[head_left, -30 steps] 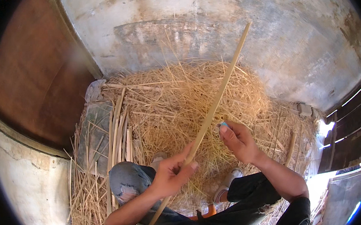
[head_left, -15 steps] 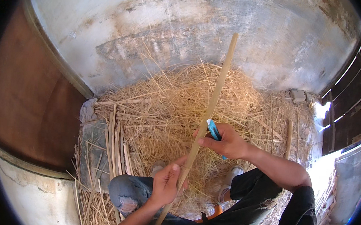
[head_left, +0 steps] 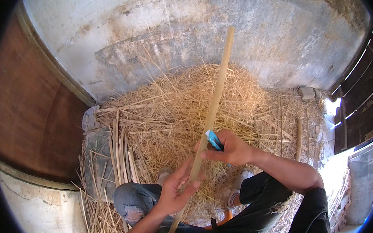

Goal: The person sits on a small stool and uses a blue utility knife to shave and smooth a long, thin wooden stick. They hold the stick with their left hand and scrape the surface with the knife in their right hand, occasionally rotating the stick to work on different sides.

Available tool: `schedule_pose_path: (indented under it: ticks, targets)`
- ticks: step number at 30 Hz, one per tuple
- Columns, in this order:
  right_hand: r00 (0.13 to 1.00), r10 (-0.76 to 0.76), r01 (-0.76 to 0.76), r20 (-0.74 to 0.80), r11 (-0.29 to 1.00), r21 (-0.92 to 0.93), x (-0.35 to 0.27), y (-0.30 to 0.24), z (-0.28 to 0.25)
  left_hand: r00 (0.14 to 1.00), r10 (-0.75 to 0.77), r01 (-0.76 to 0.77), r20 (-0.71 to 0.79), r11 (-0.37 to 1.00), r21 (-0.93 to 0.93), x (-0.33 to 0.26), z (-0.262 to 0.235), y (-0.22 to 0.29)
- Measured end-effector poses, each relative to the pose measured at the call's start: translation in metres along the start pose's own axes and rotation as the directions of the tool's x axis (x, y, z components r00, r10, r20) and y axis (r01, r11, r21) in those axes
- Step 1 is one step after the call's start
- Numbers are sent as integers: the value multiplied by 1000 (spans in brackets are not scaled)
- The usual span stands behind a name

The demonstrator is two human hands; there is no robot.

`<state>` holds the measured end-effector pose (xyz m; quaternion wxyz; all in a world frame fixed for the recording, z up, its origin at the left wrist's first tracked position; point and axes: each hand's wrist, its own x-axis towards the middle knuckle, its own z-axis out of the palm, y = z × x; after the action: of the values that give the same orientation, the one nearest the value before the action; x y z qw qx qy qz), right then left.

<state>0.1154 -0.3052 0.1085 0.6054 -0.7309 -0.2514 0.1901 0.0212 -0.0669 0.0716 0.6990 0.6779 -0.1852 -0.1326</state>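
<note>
A long, pale bamboo strip (head_left: 216,95) slants across the middle, its far end raised in front of the wall and its lower end down by my lap. My left hand (head_left: 177,190) is around its lower part, with the thumb on the near side and fingers partly behind. Higher up, my right hand (head_left: 232,149) grips a light-blue utility knife (head_left: 214,140) against the strip's right edge. The right thumb also presses on the strip. Whether the blade is out cannot be made out.
Thin shavings (head_left: 184,90) are heaped between my feet and the stained wall (head_left: 180,26). Several split strips (head_left: 119,151) lie at the left, near a brown panel (head_left: 34,110). A loose pole (head_left: 299,139) and a small block (head_left: 306,93) are at the right.
The strip's far end has swung left and stands more upright. My right hand and the knife have shifted slightly left. My left thumb has moved down across the strip.
</note>
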Motion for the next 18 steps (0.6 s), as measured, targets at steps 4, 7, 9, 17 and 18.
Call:
schedule_pose_path:
  ticks: [4,7,9,17,18]
  targets:
    - [990,133,-131,54,990,-47,-2,0,5,982,-189,188,-18,981,-48,2,5,20]
    - [999,27,-27,-20,1000,6,-1,-2,12,985,-169,169,-30,986,-3,-3,5,14]
    - [996,19,-20,-87,1000,-2,1,1,11,985,-172,172,-4,984,-38,-7,1,7]
    - [921,121,-80,-370,989,123,5,9,-22,964,-238,258,117,945,-199,-14,0,3]
    - [905,122,-62,-407,986,157,7,12,-28,954,-259,290,149,925,-244,-14,0,6]
